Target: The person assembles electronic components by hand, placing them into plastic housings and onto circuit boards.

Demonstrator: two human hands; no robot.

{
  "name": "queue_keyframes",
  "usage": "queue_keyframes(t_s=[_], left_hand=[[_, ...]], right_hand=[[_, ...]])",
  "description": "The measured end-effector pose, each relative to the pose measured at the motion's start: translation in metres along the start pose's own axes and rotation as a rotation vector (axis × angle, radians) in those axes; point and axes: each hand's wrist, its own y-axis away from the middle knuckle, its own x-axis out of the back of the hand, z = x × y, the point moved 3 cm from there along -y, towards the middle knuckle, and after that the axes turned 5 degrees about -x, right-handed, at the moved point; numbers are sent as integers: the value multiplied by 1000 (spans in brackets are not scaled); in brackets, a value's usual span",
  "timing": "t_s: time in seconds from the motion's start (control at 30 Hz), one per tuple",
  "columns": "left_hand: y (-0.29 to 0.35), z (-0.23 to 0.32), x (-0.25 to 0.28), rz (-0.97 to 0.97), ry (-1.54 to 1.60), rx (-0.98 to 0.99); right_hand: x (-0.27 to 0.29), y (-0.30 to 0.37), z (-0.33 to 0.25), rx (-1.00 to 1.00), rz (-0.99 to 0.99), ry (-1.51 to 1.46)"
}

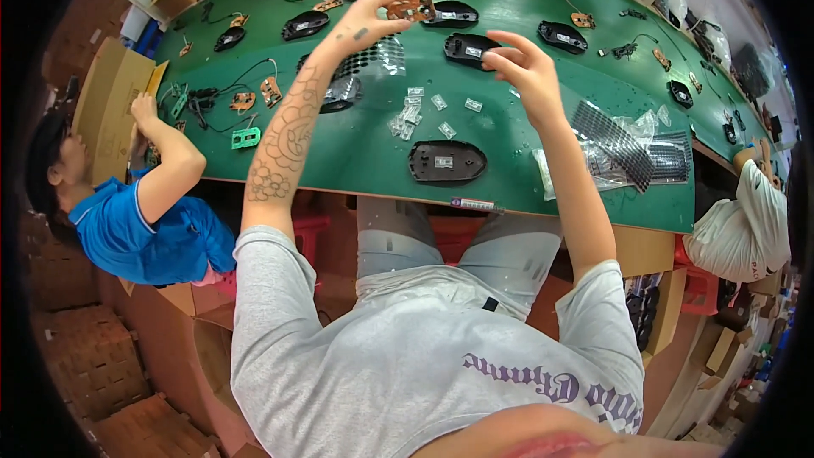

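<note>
Circuit board (411, 10), brown with cut-outs, was pinched between the thumb and fingertips of the left hand (366, 25), out toward twelve o'clock over the green table (356, 157); whether it touched anything below could not be told. At its three o'clock, just beside it, lay an open black shell (455, 14). The right hand (527, 72) reached in with thumb and fingers spread apart, its fingertips at the three o'clock edge of a second shell (462, 48); contact there was unclear.

With the scattered small clear pieces (412, 103) as the dial's centre, an oval black cover (465, 164) lay at five o'clock, bearing a pale rectangle. Dotted plastic wrapping (615, 148) spread out at three o'clock, and a green board (246, 137) sat at nine. A co-worker in blue (144, 229) was at eight o'clock, one arm up by a cardboard box (114, 119), while a co-worker in a pale top (738, 225) leaned over the table between three and four o'clock
</note>
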Motion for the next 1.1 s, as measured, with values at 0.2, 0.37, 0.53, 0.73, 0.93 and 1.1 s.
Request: queue_keyframes(t_s=[0.2,0.37,0.53,0.73,0.93,1.1], left_hand=[[31,29,-28,-22,60,25],[43,42,-40,-102,44,32],[50,29,-57,-102,76,55],[57,35,-65,-73,-14,-64],[62,31,-68,-47,-3,-36],[63,31,-71,-107,-71,-9]], right_hand=[[-13,-22,40,19,-104,-47],[-11,-26,50,59,-148,-38],[-11,-22,56,-9,-165,9],[-12,-5,54,5,-85,75],[-13,-2,54,-39,-58,63],[-12,-2,56,-66,-73,9]])
